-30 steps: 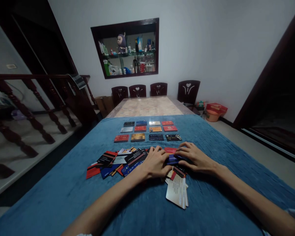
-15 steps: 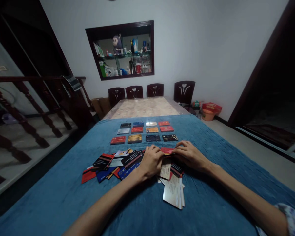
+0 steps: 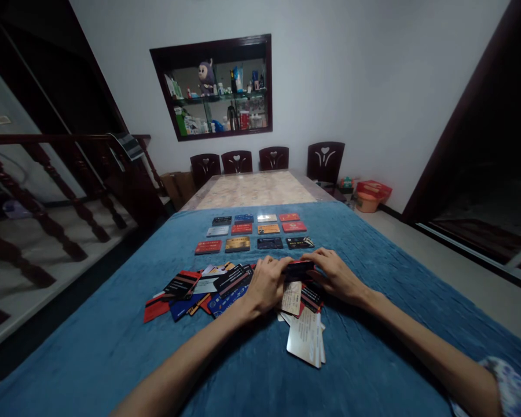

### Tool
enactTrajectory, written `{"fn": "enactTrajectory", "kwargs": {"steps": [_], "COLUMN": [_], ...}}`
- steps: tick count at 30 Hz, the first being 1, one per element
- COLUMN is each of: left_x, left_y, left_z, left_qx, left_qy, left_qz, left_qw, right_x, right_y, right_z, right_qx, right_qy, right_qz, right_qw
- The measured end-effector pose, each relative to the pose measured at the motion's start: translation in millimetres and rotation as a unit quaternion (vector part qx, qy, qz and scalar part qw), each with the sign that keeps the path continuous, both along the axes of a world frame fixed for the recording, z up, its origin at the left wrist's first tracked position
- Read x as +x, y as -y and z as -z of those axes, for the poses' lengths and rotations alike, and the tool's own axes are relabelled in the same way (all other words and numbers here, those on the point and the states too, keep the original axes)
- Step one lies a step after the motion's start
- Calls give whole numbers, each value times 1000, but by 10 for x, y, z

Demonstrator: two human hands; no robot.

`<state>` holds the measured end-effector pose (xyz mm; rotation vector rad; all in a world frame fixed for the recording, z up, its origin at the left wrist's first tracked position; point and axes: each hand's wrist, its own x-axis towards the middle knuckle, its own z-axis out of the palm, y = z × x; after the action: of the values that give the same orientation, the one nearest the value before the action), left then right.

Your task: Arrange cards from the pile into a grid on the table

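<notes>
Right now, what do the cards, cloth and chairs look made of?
Cards: probably plastic, smooth, semi-gloss; thin, flat, rounded corners, a pale one in the far row catching glare.
Cloth: likely plush fabric, matte; soft nap, fine wrinkles.
Chairs: perhaps dark-stained wood, finish unclear; cut-out backs.

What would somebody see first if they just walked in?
Probably the left hand and right hand, holding a dark card between them, beside a messy card pile on the blue cloth. Beyond lie three neat rows of cards. A purple toy sits in the wall niche.

Glossy plastic cards (image 3: 304, 339), soft matt cloth (image 3: 113, 347).
</notes>
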<state>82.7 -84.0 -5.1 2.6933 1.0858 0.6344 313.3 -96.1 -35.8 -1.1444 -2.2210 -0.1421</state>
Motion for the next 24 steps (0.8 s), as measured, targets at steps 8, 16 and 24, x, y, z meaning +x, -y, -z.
{"fn": "enactTrajectory", "kwargs": {"steps": [8,16,24], "left_x": [-6,0,-13], "left_y": [-3,2,-27], "left_z": [47,27,11], "left_qx": [15,20,23], "left_qy": [-16,-22,-27], "left_qz": [-15,-27,-39], "left_qw": [1000,999,999], "right_x": [8,-23,-35], "right_y": [13,-6,43], "right_z": [30,39,-46], "right_qx": [0,29,29], "right_qy": [46,57,51], "right_qz": [24,38,10], "right_qw": [999,997,998]}}
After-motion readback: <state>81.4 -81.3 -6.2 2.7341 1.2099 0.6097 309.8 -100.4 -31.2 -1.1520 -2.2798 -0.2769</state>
